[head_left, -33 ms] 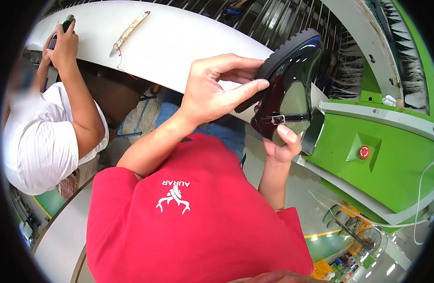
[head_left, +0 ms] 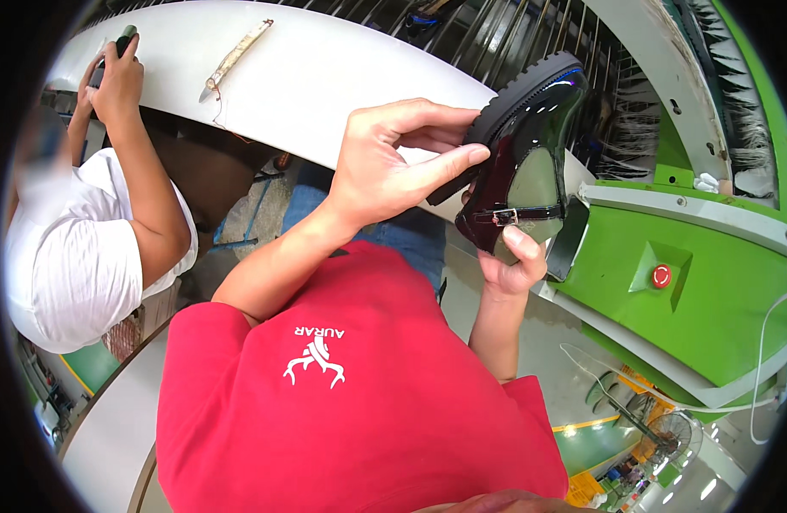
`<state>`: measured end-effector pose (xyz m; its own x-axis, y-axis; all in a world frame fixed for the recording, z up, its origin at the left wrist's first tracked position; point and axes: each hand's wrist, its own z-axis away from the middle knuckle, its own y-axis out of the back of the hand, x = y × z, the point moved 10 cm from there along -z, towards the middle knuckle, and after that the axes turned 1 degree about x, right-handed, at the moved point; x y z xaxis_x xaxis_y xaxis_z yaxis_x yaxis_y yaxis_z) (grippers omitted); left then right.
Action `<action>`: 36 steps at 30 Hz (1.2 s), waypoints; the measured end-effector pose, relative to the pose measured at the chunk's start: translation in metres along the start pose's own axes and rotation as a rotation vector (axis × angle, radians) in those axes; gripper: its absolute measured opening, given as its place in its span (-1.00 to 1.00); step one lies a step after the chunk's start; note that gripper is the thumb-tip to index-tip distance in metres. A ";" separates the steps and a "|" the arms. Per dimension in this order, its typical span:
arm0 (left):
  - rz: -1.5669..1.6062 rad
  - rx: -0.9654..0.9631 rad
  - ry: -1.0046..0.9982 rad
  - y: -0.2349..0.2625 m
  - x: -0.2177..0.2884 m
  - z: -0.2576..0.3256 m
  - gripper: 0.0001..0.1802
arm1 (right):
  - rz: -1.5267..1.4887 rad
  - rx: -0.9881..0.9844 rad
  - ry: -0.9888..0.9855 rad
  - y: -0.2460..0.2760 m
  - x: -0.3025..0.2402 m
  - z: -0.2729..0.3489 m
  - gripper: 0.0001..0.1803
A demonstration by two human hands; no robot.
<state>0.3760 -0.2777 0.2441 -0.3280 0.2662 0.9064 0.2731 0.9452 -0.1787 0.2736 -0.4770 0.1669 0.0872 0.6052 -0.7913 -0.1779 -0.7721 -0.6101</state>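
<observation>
Your left hand [head_left: 393, 162] pinches the lugged sole [head_left: 523, 98] of a glossy dark buckle-strap shoe [head_left: 530, 141], thumb opposed to fingers; your right hand [head_left: 520, 263] grips it beside the buckle [head_left: 505, 217], thumb foremost. The shoe is raised, sole toward upper left, near the green machine housing [head_left: 624, 316]. White lettering [head_left: 320, 332] and an antlered emblem [head_left: 315, 363], both inverted, mark your red T-shirt [head_left: 368, 419].

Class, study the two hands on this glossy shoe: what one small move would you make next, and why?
I would probably slide the right hand's thumb slightly along the strap. It rests just beside the buckle, so little travel seems needed, while the left hand, at the thick ridged sole, should steady the dark shoe.
</observation>
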 end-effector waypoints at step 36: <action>0.308 0.280 0.312 0.075 -0.031 0.053 -0.15 | 0.787 -0.412 0.314 -0.123 -0.005 -0.026 -0.37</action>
<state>0.3587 -0.2050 0.1828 0.0267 0.5112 0.8591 0.0477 0.8577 -0.5119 0.3204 -0.3901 0.2448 0.3599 -0.1530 -0.9203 0.0574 -0.9810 0.1856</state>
